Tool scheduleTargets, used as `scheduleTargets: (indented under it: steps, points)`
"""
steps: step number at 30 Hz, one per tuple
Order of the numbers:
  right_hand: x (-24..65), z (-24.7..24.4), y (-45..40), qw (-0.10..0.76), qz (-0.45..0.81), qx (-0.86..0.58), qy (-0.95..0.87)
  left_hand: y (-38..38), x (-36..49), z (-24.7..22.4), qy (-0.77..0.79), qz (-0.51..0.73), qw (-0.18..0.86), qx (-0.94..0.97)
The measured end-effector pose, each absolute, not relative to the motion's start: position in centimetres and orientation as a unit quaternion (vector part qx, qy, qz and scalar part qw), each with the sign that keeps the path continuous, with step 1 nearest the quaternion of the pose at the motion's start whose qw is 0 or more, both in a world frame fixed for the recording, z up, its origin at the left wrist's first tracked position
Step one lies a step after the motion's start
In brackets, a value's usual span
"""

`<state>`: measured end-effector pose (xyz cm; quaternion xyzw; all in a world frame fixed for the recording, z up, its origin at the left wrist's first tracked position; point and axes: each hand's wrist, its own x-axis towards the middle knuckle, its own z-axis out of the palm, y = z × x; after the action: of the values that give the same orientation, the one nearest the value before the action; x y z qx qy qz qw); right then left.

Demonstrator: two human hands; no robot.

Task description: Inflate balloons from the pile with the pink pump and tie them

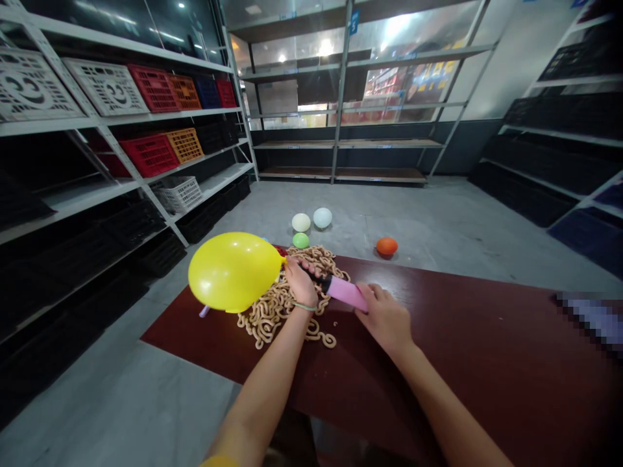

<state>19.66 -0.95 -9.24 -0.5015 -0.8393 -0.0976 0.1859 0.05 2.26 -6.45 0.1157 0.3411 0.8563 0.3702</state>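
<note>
A big, inflated yellow balloon [236, 271] points to the left, its neck pinched in the closed fingers of my left hand [302, 285]. The same fingers wrap the black front end of a pink balloon pump [346, 293], hiding where the neck meets the nozzle. My right hand [387, 319] is closed around the pump's pink rear end. Below and behind my left hand lies a heap of tan, curly, cord-like pieces [277, 310] on the dark red table [438, 363]. A small lilac piece [204, 311] shows under the balloon.
On the floor beyond the table lie an orange balloon [387, 246], a green one [300, 240], a cream one [300, 223] and a pale blue one [322, 218]. Shelves with crates [150, 155] line the left. A pixelated object [594, 318] sits at the table's right.
</note>
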Motion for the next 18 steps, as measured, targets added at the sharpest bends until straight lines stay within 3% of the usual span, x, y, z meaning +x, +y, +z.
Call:
scheduleTargets:
  steps: [5, 12, 18]
  points:
    - [20.2, -9.4, -0.3, 0.187, -0.100, -0.456, -0.864, 2.4, -0.3, -6.6, 0.341, 0.856, 0.370, 0.119]
    - [25.4, -8.9, 2.1, 0.236, -0.152, -0.511, -0.812, 2.7, -2.1, -5.8, 0.344, 0.873, 0.333, 0.096]
    - [22.0, -8.8, 0.3, 0.246, -0.135, -0.557, -0.782, 2.6, -1.1, -6.1, 0.343, 0.878, 0.320, 0.096]
